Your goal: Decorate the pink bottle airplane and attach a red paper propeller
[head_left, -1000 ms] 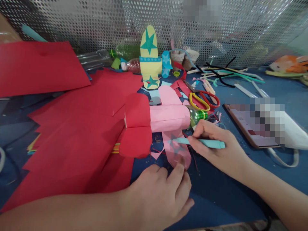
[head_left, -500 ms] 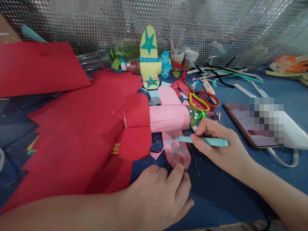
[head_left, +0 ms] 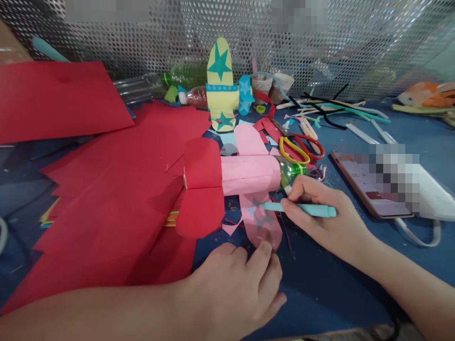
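A bottle wrapped in pink paper (head_left: 249, 173) lies on the table, its green neck (head_left: 293, 169) pointing right and folded red paper flaps (head_left: 202, 210) at its left end. A pale pink paper wing (head_left: 261, 220) extends from its near side, with a dark star shape visible on it. My left hand (head_left: 241, 279) grips the wing's near end between its fingers; the thumb's exact place is partly hidden. Held in my right hand (head_left: 320, 218) is a light-blue marker pen (head_left: 309, 208), its tip at the star near the wing's upper part.
Red paper sheets (head_left: 117, 199) cover the left side. Behind are a yellow paper-winged bottle (head_left: 222, 97), scissors with red and yellow handles (head_left: 295, 149), pipe cleaners (head_left: 330, 111) and paper scraps. A phone (head_left: 369, 184) lies right, before a perforated metal screen (head_left: 227, 28).
The pen tip has shifted very slightly left over the star. My left hand stays at the wing's end, and the other things lie as before.
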